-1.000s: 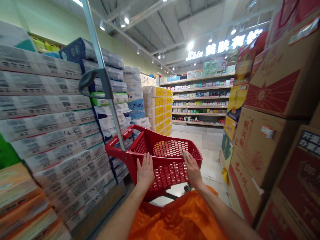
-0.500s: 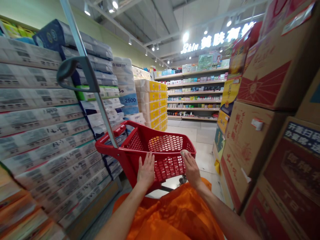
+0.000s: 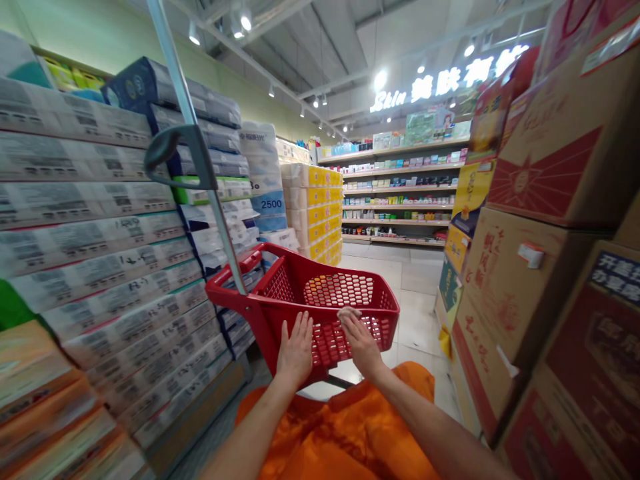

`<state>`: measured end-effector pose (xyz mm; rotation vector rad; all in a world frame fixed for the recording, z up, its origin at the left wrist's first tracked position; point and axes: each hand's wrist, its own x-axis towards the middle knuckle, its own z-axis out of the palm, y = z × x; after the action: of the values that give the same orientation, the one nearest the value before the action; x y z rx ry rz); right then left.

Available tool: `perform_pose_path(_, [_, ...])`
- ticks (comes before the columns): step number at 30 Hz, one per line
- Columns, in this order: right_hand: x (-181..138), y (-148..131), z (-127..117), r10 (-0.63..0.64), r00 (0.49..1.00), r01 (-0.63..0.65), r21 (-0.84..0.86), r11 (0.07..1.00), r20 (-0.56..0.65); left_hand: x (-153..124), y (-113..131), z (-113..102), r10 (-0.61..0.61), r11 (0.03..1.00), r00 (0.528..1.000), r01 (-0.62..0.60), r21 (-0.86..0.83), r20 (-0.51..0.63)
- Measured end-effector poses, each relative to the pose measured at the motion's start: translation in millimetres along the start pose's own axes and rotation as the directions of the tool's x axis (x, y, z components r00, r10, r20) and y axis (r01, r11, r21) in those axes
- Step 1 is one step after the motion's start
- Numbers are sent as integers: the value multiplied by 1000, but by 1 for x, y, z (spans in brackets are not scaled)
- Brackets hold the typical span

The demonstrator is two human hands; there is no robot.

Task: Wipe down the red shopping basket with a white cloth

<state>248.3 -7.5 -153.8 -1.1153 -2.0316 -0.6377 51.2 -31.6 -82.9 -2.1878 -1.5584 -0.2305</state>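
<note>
My L hand (image 3: 296, 353) is open, fingers straight, flat against or just before the near side of the red cart (image 3: 270, 320); can't tell if it's touching. My R hand (image 3: 364, 348) holds a pale cloth (image 3: 349, 312) under its fingertips, at the near rim, approx. mid-length. Cart's directly in front, above the orange fabric (image 3: 340, 440) on my lap. Progress: I'd guess midway thru, w/ the near rim in hand, but nothing shows which stretch is done vs. left; far rim & push bar have no cloth on them rn. Count: 2 hands, 1 cloth, 1 cart, 1 metal pole (image 3: 175, 67) w/ 1 grey handle (image 3: 201, 157). Further out: wrapped packs (image 3: 90, 160) stacked L, cartons (image 3: 510, 293) R, too many cut off to count; approx. 6 shelf levels (image 3: 400, 189) at back, 1 lit sign (image 3: 445, 81) above.
</note>
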Motion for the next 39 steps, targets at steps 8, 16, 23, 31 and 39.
perform_pose_path(8, [22, -30, 0, -49, 999, 50, 43, 998, -22, -10, -14, 6, -37, 999, 999, 37, -9, 10])
perform_pose_path(16, [6, -48, 27, -115, 970, 99, 80, 992, 216, -24, -26, 10, -78, 996, 996, 80, -45, 45])
perform_pose_path(23, [59, -76, 14, -162, 986, 160, 54, 986, 36, -31, -45, 13, -149, 989, 988, 148, -15, -52])
perform_pose_path(31, [62, -97, 35, -272, 958, 260, 121, 958, 90, -44, -69, 12, -226, 974, 973, 225, -16, -41])
perform_pose_path(39, [104, -112, 30, -248, 966, 236, 155, 959, 66, -55, -88, 4, -309, 951, 951, 310, 7, -26])
